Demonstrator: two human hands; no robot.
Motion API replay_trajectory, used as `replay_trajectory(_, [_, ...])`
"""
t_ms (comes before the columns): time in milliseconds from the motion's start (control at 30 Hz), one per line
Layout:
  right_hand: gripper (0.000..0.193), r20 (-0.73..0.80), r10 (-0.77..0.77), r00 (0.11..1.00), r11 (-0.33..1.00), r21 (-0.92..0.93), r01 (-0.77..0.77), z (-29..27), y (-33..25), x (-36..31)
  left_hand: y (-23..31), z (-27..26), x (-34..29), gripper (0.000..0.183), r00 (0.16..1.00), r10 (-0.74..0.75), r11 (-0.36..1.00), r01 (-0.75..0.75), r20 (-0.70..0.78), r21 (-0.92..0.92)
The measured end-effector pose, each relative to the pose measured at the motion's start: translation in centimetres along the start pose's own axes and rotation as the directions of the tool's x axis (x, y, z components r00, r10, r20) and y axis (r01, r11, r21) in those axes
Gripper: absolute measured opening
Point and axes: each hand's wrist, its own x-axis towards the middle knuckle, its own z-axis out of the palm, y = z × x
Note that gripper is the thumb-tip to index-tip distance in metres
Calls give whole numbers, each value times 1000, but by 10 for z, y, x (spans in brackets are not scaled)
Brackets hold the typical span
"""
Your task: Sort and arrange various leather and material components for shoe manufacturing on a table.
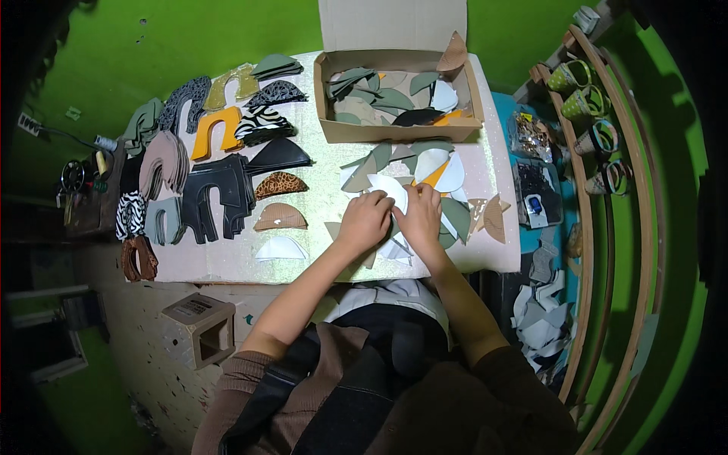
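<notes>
A loose pile of cut sheet pieces lies in front of me: green, white, grey-beige and one orange piece (434,177). Over this pile, both hands work at a curved white piece (390,186). My left hand (367,220) has its fingers curled onto the near left edge of that piece. From the other side my right hand (419,218) pinches the right edge, close to the orange piece. The fingertips are partly hidden. Left of the hands lie a white half-round stack (280,248), a tan stack (280,216) and a leopard-print stack (280,185).
An open cardboard box (394,133) with more cut pieces stands at the table's back. Stacks of arch-shaped pieces, such as orange ones (216,133) and black ones (201,189), fill the left side. A wooden rack (644,227) with small shoe uppers runs along the right wall.
</notes>
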Motion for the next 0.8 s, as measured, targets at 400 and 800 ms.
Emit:
replay_trajectory(400, [15,57,-194,979,783,611,120,-7,-15,12,-6,-38,-7,32,925,-81,994,103,-372,41])
replay_trajectory(800, [20,454,-40,890,440,808,-393,30,-51,-8,-55,-90,-74,12,957,-288,918,263,-41,-295])
